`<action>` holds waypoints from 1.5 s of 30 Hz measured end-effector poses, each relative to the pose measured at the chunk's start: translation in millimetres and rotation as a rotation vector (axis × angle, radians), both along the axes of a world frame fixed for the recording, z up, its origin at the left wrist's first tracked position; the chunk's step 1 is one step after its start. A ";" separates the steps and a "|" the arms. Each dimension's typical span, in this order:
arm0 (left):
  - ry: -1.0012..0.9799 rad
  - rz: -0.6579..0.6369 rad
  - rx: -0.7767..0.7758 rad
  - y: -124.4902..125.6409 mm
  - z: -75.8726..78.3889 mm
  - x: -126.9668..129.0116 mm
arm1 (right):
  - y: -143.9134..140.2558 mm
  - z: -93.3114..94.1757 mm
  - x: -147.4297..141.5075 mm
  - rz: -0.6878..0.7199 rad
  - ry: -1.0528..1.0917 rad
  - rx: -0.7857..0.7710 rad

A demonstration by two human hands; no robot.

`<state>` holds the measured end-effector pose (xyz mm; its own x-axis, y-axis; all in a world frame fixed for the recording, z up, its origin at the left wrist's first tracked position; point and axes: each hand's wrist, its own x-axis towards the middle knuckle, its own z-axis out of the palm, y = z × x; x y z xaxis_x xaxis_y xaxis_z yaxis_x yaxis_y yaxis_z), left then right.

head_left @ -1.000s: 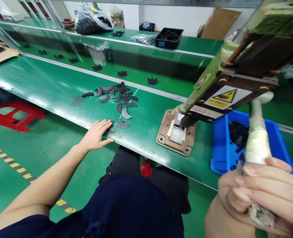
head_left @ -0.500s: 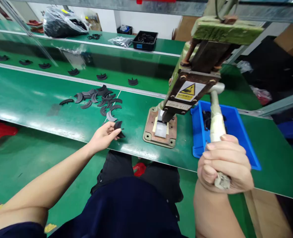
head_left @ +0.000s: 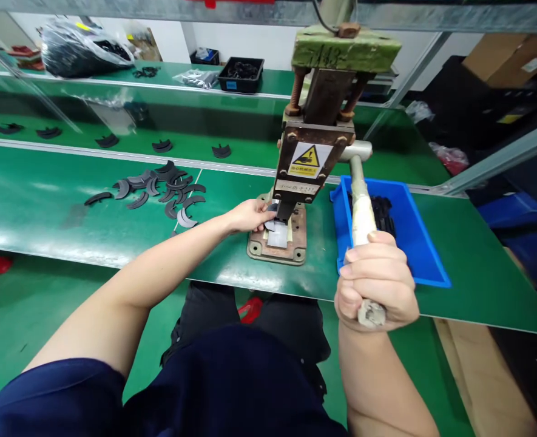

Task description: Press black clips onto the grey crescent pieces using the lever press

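Head view: the green bench (head_left: 27, 200) is carrying a press (head_left: 312, 136), its ram (head_left: 286, 210) hanging low over the base plate (head_left: 263, 250); a blue bin (head_left: 411, 243) is sitting just right of it with dark parts inside; the wrapped lever (head_left: 361, 206) is standing out towards the person, and the right hand (head_left: 380, 279) is clenching its end; the left hand (head_left: 249, 216) is pinching a dark curved piece (head_left: 272, 207) over the base plate, just beside the ram; similar pieces (head_left: 176, 181) are lying loosely heaped to the left. The gravest risk seems to be to the left fingertips, which are resting so near the ram that an early pull on the lever could be crushing them; a lesser one is a crooked strike, since the hand is partly hiding the piece and I cannot tell whether it is seating squarely.
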<state>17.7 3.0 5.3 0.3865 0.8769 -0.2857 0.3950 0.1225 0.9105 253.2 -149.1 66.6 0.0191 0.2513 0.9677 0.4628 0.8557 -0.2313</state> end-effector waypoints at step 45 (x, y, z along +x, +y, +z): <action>0.567 -0.320 0.773 -173.6 -54.5 -192.4 | 20.6 -13.6 2.7 -0.055 0.090 0.166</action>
<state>-174.6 -170.6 -49.2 0.6198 0.7780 0.1024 0.7050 -0.6094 0.3628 255.8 -128.5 53.0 0.1165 0.0847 0.9896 0.4935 0.8597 -0.1317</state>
